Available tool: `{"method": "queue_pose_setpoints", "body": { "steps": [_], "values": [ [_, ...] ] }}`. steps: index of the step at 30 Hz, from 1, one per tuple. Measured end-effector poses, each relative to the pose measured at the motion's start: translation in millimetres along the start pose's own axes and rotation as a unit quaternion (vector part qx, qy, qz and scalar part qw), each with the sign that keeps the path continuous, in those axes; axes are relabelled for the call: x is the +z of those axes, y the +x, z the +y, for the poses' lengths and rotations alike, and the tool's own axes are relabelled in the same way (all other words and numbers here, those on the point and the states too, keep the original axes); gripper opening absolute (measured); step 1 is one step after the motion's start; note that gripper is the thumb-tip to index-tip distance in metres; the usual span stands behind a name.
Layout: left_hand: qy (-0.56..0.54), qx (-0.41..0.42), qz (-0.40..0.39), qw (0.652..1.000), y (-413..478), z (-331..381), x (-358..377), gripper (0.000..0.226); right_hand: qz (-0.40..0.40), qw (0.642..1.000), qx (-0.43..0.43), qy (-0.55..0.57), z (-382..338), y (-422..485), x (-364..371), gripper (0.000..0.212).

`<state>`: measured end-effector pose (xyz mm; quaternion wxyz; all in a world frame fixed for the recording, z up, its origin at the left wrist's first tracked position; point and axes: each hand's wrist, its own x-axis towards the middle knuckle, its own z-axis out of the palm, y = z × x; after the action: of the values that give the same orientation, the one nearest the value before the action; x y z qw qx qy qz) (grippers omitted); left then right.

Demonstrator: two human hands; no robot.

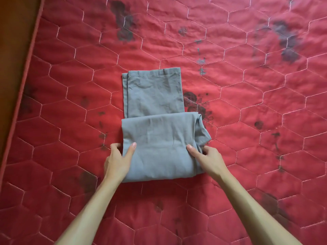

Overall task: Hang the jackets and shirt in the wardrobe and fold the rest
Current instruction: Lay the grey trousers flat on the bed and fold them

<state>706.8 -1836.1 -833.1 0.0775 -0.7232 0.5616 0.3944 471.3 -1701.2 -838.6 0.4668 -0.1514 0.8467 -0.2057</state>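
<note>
- Both bare forearms reach forward, angled inward.
- Left hand (118,161) pinches the left edge of the grey garment (155,137), thumb on top, fingers curled beside it.
- Right hand (209,160) grips the opposite edge likewise.

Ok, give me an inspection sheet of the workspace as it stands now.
Surface: red quilted bedspread with hexagon stitching and dark floral prints.
Job's things: grey fabric garment, part-folded, near portion doubled over the far hemmed portion.
Clutter: nothing seen.
Grippers: left hand grips the garment's left edge; right hand pinches its bunched right edge.
Cables: nothing seen.
Surroundings: brown wooden surface along the bedspread's left side.
</note>
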Motion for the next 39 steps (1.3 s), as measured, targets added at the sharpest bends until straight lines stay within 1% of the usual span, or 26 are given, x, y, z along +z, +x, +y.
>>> {"method": "queue_pose_setpoints", "body": {
  "steps": [3, 6, 8, 10, 11, 12, 13, 14, 16, 18, 20, 22, 23, 24, 25, 26, 27, 28, 29, 30, 31, 33, 34, 36, 37, 39],
  "values": [
    [-0.036, -0.004, -0.047, 0.998, -22, -21, -1, 0.063, -0.034, 0.999, 0.023, -0.003, 13, -21, -5, 0.054],
    [-0.069, -0.006, -0.113, 0.991, -46, -43, -8, 0.077, -0.092, 0.987, 0.102, 0.078, 26, -50, -15, 0.045],
    [-0.079, 0.012, -0.149, 0.986, -58, -48, -17, 0.082, -0.125, 0.976, 0.148, 0.099, 30, -67, -22, 0.041],
    [-0.109, 0.04, -0.175, 0.978, -67, -46, -31, 0.07, -0.121, 0.978, 0.142, 0.092, 24, -78, -31, 0.038],
    [-0.131, 0.051, -0.182, 0.973, -68, -44, -40, 0.057, -0.102, 0.982, 0.128, 0.099, 15, -82, -36, 0.036],
    [-0.155, 0.05, -0.19, 0.968, -68, -41, -50, 0.04, -0.079, 0.983, 0.113, 0.119, 5, -85, -41, 0.037],
    [-0.182, 0.042, -0.198, 0.962, -68, -36, -60, 0.028, -0.061, 0.983, 0.097, 0.143, -8, -86, -45, 0.037],
    [-0.205, 0.033, -0.201, 0.957, -66, -31, -67, 0.027, -0.051, 0.981, 0.078, 0.168, -21, -86, -50, 0.035],
    [-0.239, 0.012, -0.194, 0.951, -59, -15, -76, 0.042, -0.048, 0.978, 0.039, 0.201, -46, -78, -56, 0.033],
    [-0.249, -0.002, -0.153, 0.956, -45, 4, -73, 0.059, -0.053, 0.976, 0.024, 0.211, -68, -66, -55, 0.041],
    [-0.267, -0.01, -0.098, 0.959, -25, 21, -66, 0.066, -0.037, 0.976, 0.004, 0.216, -84, -51, -51, 0.045],
    [-0.266, 0.015, -0.055, 0.962, -6, 36, -58, 0.067, -0.019, 0.977, -0.037, 0.209, -92, -31, -42, 0.044],
    [-0.237, 0.038, -0.034, 0.97, 2, 42, -55, 0.065, -0.012, 0.978, -0.064, 0.199, -93, -19, -36, 0.042],
    [-0.182, 0.068, -0.016, 0.981, 11, 46, -51, 0.062, -0.005, 0.982, -0.086, 0.165, -91, -8, -30, 0.042],
    [-0.112, 0.098, 0.002, 0.989, 17, 50, -46, 0.056, 0.003, 0.989, -0.102, 0.11, -89, 2, -23, 0.05],
    [-0.043, 0.124, 0.027, 0.991, 22, 53, -39, 0.047, 0.011, 0.992, -0.121, 0.037, -85, 11, -16, 0.064],
    [0.019, 0.145, 0.063, 0.987, 25, 55, -31, 0.044, 0.026, 0.986, -0.155, -0.046, -81, 19, -8, 0.074],
    [0.078, 0.168, 0.12, 0.975, 27, 57, -23, 0.053, 0.055, 0.969, -0.201, -0.135, -76, 24, 0, 0.078],
    [0.135, 0.192, 0.176, 0.956, 27, 61, -15, 0.065, 0.099, 0.94, -0.245, -0.217, -73, 26, 8, 0.078],
    [0.178, 0.226, 0.218, 0.932, 30, 63, -6, 0.073, 0.146, 0.907, -0.285, -0.274, -70, 29, 17, 0.077],
    [0.202, 0.27, 0.237, 0.911, 33, 67, 1, 0.074, 0.174, 0.881, -0.319, -0.302, -71, 30, 26, 0.074],
    [0.235, 0.36, 0.202, 0.88, 44, 74, 15, 0.066, 0.17, 0.851, -0.372, -0.328, -76, 34, 47, 0.065],
    [0.264, 0.386, 0.175, 0.866, 50, 75, 22, 0.063, 0.156, 0.841, -0.389, -0.343, -76, 39, 57, 0.061],
    [0.313, 0.398, 0.139, 0.851, 60, 72, 32, 0.063, 0.125, 0.833, -0.395, -0.368, -76, 53, 66, 0.06],
    [0.324, 0.395, 0.138, 0.849, 64, 69, 36, 0.063, 0.113, 0.83, -0.395, -0.376, -74, 59, 65, 0.062],
    [0.309, 0.369, 0.15, 0.864, 68, 66, 39, 0.065, 0.11, 0.827, -0.4, -0.379, -67, 68, 57, 0.066]
  ]
}}
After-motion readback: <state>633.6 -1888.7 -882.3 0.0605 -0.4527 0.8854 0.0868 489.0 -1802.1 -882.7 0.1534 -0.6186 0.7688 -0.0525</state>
